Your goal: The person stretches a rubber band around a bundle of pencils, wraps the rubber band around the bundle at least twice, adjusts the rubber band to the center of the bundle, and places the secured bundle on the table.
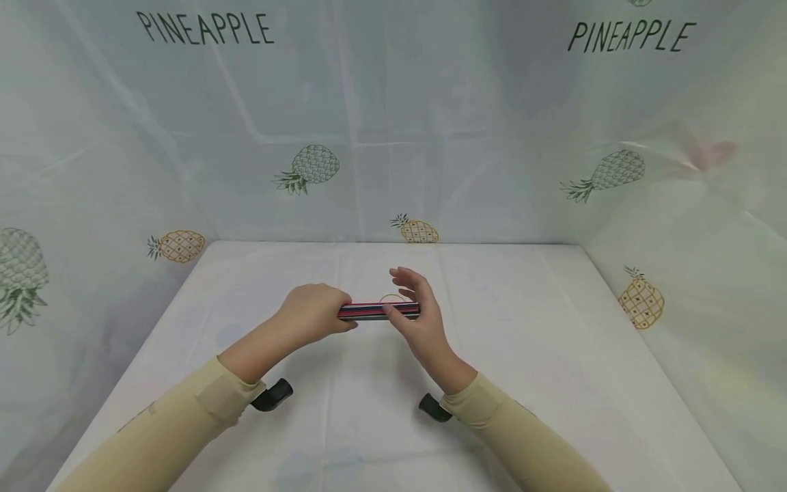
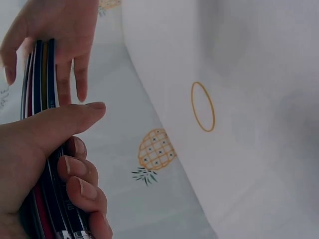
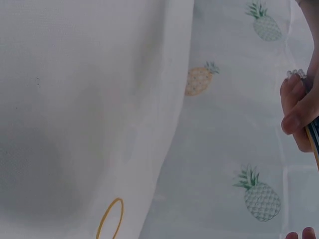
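Note:
A bundle of pencils (image 1: 369, 311), in dark blue, red and other colours, is held level above the table. My left hand (image 1: 315, 311) grips one end, its thumb and curled fingers wrapped round the pencils (image 2: 45, 89) in the left wrist view. At the bundle's other end is my right hand (image 1: 424, 318), the pencil ends right at its palm and its fingers loosely extended. Its thumb lies along the near side of the bundle. On the table behind the bundle lies a thin yellow rubber band (image 2: 214, 112). Only fingertips (image 3: 309, 233) of my right hand show in the right wrist view.
A white cloth covers the table (image 1: 522, 355). Sheeting printed with pineapples (image 1: 315, 164) forms a wall (image 1: 393, 89) behind it and at both sides. Black wrist pieces (image 1: 273, 395) stick out below the beige sleeves (image 1: 178, 417).

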`<action>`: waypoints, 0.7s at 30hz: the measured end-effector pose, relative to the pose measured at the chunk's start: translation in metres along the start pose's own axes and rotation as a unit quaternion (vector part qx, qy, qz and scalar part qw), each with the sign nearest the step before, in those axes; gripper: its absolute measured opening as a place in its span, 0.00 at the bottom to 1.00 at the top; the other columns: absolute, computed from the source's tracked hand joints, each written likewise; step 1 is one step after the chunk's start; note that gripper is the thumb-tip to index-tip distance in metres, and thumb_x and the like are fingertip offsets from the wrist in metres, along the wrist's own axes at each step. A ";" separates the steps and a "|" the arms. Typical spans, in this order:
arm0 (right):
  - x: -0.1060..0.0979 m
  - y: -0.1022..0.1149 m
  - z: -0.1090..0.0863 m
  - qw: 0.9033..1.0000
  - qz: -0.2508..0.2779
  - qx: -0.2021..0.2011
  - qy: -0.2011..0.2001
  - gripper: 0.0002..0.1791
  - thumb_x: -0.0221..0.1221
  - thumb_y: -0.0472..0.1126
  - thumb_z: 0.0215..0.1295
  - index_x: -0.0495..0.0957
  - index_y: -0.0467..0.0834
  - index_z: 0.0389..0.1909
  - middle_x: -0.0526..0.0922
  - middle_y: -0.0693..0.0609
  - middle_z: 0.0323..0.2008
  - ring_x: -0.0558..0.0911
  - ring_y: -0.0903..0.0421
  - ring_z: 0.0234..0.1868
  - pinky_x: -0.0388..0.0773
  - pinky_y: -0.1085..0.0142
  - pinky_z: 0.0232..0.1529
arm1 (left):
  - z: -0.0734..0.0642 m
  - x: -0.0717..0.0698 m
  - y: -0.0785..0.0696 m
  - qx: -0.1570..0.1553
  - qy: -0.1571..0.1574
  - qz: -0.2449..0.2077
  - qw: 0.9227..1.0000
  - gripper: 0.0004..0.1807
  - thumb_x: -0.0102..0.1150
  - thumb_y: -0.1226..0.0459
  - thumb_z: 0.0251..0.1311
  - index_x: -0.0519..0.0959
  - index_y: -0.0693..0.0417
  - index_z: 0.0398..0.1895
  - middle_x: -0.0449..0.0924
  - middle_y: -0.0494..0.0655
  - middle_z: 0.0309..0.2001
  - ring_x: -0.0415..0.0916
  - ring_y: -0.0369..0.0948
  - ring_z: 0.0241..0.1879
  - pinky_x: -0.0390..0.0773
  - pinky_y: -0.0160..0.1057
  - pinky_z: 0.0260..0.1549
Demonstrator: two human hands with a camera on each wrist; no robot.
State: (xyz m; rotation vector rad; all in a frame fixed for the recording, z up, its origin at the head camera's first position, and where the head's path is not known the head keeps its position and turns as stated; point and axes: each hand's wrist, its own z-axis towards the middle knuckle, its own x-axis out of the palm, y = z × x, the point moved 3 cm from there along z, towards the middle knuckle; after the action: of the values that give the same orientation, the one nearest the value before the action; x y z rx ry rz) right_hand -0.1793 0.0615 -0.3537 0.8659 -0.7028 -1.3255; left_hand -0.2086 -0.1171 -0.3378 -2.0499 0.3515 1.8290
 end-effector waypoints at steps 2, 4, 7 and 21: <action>0.001 0.000 0.000 1.000 -0.003 0.000 -0.005 0.29 0.59 0.24 0.59 0.63 0.25 0.61 0.69 0.31 0.60 0.68 0.35 0.61 0.62 0.43 0.61 | 0.000 0.000 -0.001 -0.001 -0.001 0.004 1.000 0.12 0.71 0.52 0.53 0.80 0.47 0.25 0.74 0.35 0.19 0.69 0.37 0.21 0.68 0.38 0.21; 0.002 0.000 0.000 1.000 -0.006 0.002 -0.010 0.28 0.60 0.25 0.60 0.64 0.26 0.61 0.70 0.32 0.59 0.69 0.36 0.60 0.64 0.44 0.61 | 0.001 -0.001 -0.002 -0.002 -0.002 0.010 1.000 0.12 0.71 0.52 0.52 0.80 0.47 0.25 0.74 0.35 0.19 0.69 0.37 0.21 0.68 0.38 0.21; 0.003 -0.002 0.000 1.000 -0.005 0.009 -0.019 0.26 0.60 0.26 0.61 0.66 0.27 0.59 0.72 0.34 0.58 0.70 0.37 0.59 0.65 0.44 0.60 | 0.001 -0.001 -0.004 -0.002 -0.002 0.018 1.000 0.12 0.71 0.52 0.52 0.80 0.47 0.25 0.74 0.35 0.19 0.69 0.37 0.21 0.68 0.38 0.21; -0.008 -0.010 0.005 0.995 -0.006 0.038 0.095 0.20 0.60 0.26 0.63 0.71 0.30 0.56 0.74 0.35 0.56 0.75 0.41 0.55 0.72 0.48 0.54 | -0.001 -0.003 0.000 0.003 -0.021 0.032 0.999 0.10 0.70 0.54 0.53 0.81 0.47 0.25 0.74 0.35 0.19 0.68 0.36 0.19 0.68 0.37 0.20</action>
State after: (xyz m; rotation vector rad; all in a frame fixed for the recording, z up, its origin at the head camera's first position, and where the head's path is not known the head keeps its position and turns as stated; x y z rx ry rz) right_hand -0.1894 0.0680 -0.3593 1.0435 -0.6016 -1.2141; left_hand -0.2080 -0.1178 -0.3352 -2.0159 0.4153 1.9024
